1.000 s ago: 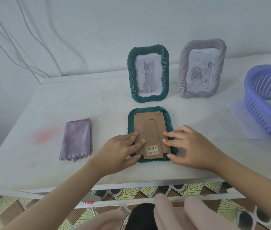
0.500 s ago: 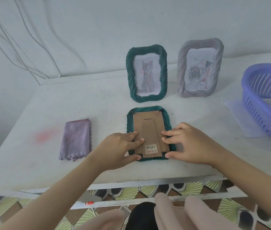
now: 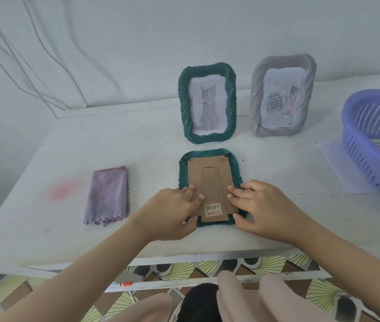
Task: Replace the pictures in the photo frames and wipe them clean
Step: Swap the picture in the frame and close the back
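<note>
A green photo frame point(image 3: 210, 156) lies face down near the table's front edge, its brown cardboard back point(image 3: 210, 180) with a barcode sticker facing up. My left hand point(image 3: 172, 214) rests on its lower left side, fingertips on the cardboard and thumb at the bottom edge. My right hand point(image 3: 261, 210) covers the lower right side, fingertips pressing the cardboard. Behind stand a green frame with a cat drawing point(image 3: 207, 105) and a grey frame with a rose drawing point(image 3: 282, 96). A folded purple cloth point(image 3: 107, 196) lies to the left.
A purple plastic basket point(image 3: 375, 145) with a drawing sheet inside sits at the right edge, on a sheet of paper point(image 3: 337, 168). The white table point(image 3: 91, 140) stands against a wall with hanging cables. Patterned floor and my knees show below.
Both hands stay on the lower part of the face-down frame, with only small shifts of the fingers on the cardboard back. The view tilted slightly.
</note>
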### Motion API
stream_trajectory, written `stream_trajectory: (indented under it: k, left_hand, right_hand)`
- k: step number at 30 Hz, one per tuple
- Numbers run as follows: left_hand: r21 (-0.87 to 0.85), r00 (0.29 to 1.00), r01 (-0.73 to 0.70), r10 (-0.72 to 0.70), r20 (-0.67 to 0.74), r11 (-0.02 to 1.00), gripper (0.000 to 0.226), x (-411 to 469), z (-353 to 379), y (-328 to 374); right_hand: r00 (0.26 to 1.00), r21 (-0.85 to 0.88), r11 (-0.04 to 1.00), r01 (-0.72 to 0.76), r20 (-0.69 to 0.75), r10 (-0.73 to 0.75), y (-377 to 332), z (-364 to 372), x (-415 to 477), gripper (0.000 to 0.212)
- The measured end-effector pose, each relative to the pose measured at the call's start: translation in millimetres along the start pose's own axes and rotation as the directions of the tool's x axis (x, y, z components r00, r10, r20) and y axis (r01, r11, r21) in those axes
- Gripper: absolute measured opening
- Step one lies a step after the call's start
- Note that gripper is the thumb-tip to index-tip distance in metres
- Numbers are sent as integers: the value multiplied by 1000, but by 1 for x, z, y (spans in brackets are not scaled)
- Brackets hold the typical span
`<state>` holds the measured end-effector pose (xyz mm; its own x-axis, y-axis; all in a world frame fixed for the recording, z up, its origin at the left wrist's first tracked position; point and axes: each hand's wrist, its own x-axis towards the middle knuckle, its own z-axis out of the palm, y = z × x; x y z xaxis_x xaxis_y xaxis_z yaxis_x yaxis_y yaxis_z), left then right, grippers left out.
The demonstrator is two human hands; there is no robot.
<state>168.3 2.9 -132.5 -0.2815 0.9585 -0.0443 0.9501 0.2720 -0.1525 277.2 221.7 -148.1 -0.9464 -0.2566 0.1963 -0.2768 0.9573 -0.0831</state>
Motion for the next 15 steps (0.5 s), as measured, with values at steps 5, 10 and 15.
stream_trajectory:
  k: [5,10,15]
  left_hand:
    - [-51,998,42,-44,-42,998,47,-3,8,1]
    - [-142,981,79,-102,-162,987,43,-9,15,5]
    - [-355,967,133,-199,-158,926,45,-16,22,4]
  right_hand:
    - [997,85,995,-60,-41,63,-3,2,-6,42]
    - [986,212,972,-98,-109,123,-4,10,-11,41]
    - [977,357,923,-142,-102,190,-1,15,-13,43]
